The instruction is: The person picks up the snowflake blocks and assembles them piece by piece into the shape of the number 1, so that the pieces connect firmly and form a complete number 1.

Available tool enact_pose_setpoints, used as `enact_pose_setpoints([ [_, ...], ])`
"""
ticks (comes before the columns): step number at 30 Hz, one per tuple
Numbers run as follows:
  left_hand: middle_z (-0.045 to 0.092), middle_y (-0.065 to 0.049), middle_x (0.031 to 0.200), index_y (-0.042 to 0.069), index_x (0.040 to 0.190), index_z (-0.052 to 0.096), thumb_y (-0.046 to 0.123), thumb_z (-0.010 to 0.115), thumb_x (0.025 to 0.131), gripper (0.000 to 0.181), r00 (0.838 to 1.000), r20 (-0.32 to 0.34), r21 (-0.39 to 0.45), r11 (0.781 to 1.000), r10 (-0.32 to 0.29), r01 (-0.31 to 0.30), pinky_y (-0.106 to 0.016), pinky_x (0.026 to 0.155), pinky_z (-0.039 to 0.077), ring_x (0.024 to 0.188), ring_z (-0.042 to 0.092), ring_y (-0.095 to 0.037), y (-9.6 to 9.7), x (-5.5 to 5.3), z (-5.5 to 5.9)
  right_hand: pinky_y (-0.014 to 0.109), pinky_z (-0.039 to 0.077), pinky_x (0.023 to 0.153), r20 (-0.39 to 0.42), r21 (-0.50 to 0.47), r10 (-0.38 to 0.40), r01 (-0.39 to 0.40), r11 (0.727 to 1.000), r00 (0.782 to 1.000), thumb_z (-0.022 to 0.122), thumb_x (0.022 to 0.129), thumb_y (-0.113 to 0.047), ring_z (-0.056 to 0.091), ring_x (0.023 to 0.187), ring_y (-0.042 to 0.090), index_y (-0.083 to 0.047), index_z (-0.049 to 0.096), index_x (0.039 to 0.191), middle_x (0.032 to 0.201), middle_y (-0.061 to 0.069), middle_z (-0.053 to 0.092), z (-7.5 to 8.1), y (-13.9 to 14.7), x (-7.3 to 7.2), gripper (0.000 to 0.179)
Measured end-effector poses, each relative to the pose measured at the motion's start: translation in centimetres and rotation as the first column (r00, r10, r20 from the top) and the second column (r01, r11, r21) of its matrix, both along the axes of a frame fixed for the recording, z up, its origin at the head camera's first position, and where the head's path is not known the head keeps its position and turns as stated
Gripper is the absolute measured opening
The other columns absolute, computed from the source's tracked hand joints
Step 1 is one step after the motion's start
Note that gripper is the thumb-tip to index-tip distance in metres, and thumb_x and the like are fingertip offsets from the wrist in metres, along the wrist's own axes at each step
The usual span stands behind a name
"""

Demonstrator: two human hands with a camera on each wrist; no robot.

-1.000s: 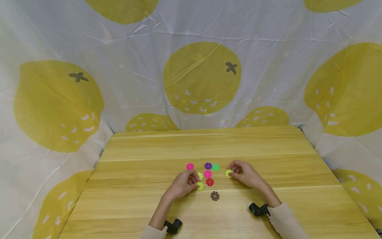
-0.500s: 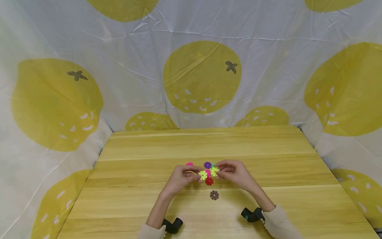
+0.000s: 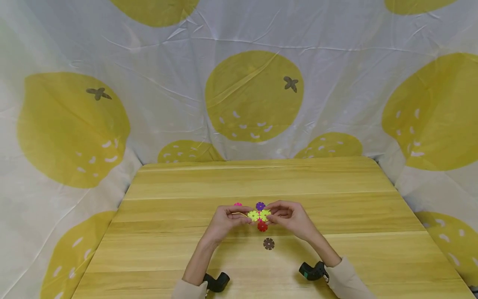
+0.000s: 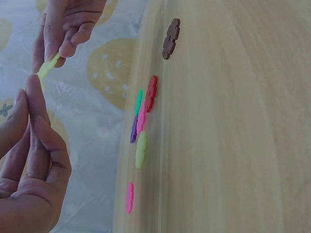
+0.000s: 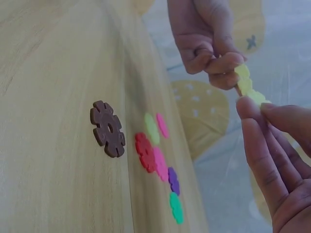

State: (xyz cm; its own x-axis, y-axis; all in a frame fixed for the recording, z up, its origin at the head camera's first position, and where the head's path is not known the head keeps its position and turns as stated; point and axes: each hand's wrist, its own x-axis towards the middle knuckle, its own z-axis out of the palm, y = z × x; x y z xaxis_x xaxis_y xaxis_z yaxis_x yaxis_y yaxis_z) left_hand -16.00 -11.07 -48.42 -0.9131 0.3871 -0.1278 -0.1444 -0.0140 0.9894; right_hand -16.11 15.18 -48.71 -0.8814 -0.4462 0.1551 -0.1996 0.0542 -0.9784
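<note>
Left hand (image 3: 223,222): thumb and fingertips brought together, pinching the outer edge of the left yellow disc, gap no wider than the disc. Lone pink disc (image 4: 129,198): on the table (image 3: 179,187), partly behind that hand in the head view. Left yellow disc (image 3: 253,216): raised off the table, its inner edge at the other held disc. Pale green-yellow disc (image 4: 141,150): on the table, hidden from the head view. Middle pink disc (image 5: 160,164), purple disc (image 3: 260,206), red disc (image 3: 262,226) and green disc (image 5: 176,208): grouped on the table. Right yellow disc (image 3: 265,215): raised, rim to rim with its mate; whether slots interlock cannot be told. Brown disc (image 3: 269,243): on the table, apart, nearest the wearer. Right hand (image 3: 293,216): thumb and fingertips closed to a pinch on the right yellow disc. Step in hand, as judged: bringing two slotted discs together. Next move probably calls for lining up facing slots, with one disc turned crosswise, and pressing inward under a firm pinch.
</note>
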Motion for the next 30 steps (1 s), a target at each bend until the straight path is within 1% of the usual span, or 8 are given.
enact_pose_setpoints([
  [4, 0.077, -0.022, 0.112, -0.008, 0.128, 0.069, 0.003, 0.073, 0.094, 0.036, 1.0, -0.001, 0.017, 1.0, 0.001, -0.001, -0.039, 0.094, 0.06, 0.09, 0.079, -0.013, -0.05, 0.05, 0.07, 0.05, 0.062, 0.078, -0.012, 0.014, -0.014, 0.014, 1.0, 1.0, 0.071, 0.098, -0.009, 0.078, 0.084, 0.032, 0.0, 0.073, 0.119, 0.097, 0.025, 0.075, 0.05, -0.07, 0.03, 0.023],
  [10, 0.077, -0.019, 0.114, -0.008, 0.13, 0.067, 0.006, 0.073, 0.095, 0.038, 1.0, 0.007, 0.036, 0.999, -0.017, 0.016, -0.041, 0.095, 0.059, 0.09, 0.079, -0.013, 0.08, 0.19, -0.07, 0.05, 0.062, 0.078, -0.03, 0.005, -0.016, 0.016, 1.0, 0.999, 0.071, 0.098, -0.008, 0.077, 0.085, 0.039, 0.001, 0.073, 0.119, 0.1, 0.025, 0.075, 0.11, -0.14, 0.15, 0.023],
  [14, 0.076, -0.021, 0.116, -0.009, 0.129, 0.067, 0.008, 0.074, 0.095, 0.039, 1.0, 0.007, 0.032, 0.999, -0.011, 0.011, -0.034, 0.091, 0.059, 0.091, 0.078, -0.01, 0.23, 0.22, -0.18, 0.047, 0.063, 0.077, -0.061, 0.005, -0.032, 0.033, 0.999, 0.998, 0.071, 0.098, -0.007, 0.077, 0.084, 0.035, 0.001, 0.074, 0.118, 0.1, 0.025, 0.076, 0.15, -0.2, 0.29, 0.022],
  [17, 0.077, -0.021, 0.114, -0.009, 0.128, 0.068, 0.008, 0.074, 0.095, 0.038, 1.0, 0.011, 0.035, 0.999, -0.013, 0.013, -0.029, 0.088, 0.06, 0.091, 0.078, -0.01, 0.28, 0.31, -0.11, 0.045, 0.063, 0.077, -0.085, 0.004, -0.044, 0.044, 0.999, 0.995, 0.071, 0.098, -0.006, 0.078, 0.084, 0.032, 0.001, 0.074, 0.117, 0.101, 0.024, 0.076, 0.09, -0.31, 0.37, 0.022],
  [19, 0.077, -0.02, 0.113, -0.009, 0.128, 0.068, 0.008, 0.074, 0.095, 0.038, 1.0, 0.008, 0.038, 0.999, -0.022, 0.022, -0.027, 0.088, 0.06, 0.092, 0.078, -0.011, 0.31, 0.39, -0.02, 0.045, 0.063, 0.078, -0.097, -0.005, -0.045, 0.044, 0.999, 0.994, 0.07, 0.098, -0.005, 0.078, 0.084, 0.033, 0.002, 0.074, 0.118, 0.103, 0.025, 0.076, 0.05, -0.4, 0.4, 0.022],
  [24, 0.078, -0.016, 0.111, -0.007, 0.128, 0.069, 0.012, 0.076, 0.094, 0.04, 0.999, -0.013, 0.031, 0.999, -0.031, 0.031, -0.03, 0.089, 0.061, 0.093, 0.078, -0.012, 0.41, 0.58, 0.23, 0.047, 0.063, 0.077, -0.115, -0.017, -0.054, 0.053, 0.998, 0.992, 0.07, 0.097, -0.005, 0.078, 0.083, 0.03, 0.001, 0.074, 0.119, 0.103, 0.024, 0.075, 0.13, -0.58, 0.48, 0.022],
  [26, 0.079, -0.013, 0.111, -0.007, 0.127, 0.07, 0.013, 0.076, 0.094, 0.04, 0.999, -0.021, 0.023, 0.999, -0.026, 0.026, -0.032, 0.089, 0.061, 0.092, 0.077, -0.011, 0.45, 0.61, 0.28, 0.045, 0.063, 0.076, -0.118, -0.012, -0.062, 0.061, 0.998, 0.991, 0.07, 0.097, -0.005, 0.078, 0.083, 0.027, 0.001, 0.074, 0.119, 0.102, 0.023, 0.076, 0.17, -0.61, 0.52, 0.022],
  [30, 0.08, -0.009, 0.108, -0.006, 0.126, 0.071, 0.014, 0.077, 0.094, 0.038, 1.0, -0.025, 0.006, 1.0, -0.01, 0.01, -0.036, 0.09, 0.061, 0.089, 0.077, -0.008, 0.51, 0.58, 0.3, 0.043, 0.064, 0.076, -0.113, -0.013, -0.064, 0.063, 0.998, 0.992, 0.071, 0.097, -0.004, 0.078, 0.083, 0.028, 0.002, 0.074, 0.119, 0.101, 0.024, 0.076, 0.22, -0.65, 0.58, 0.023],
])
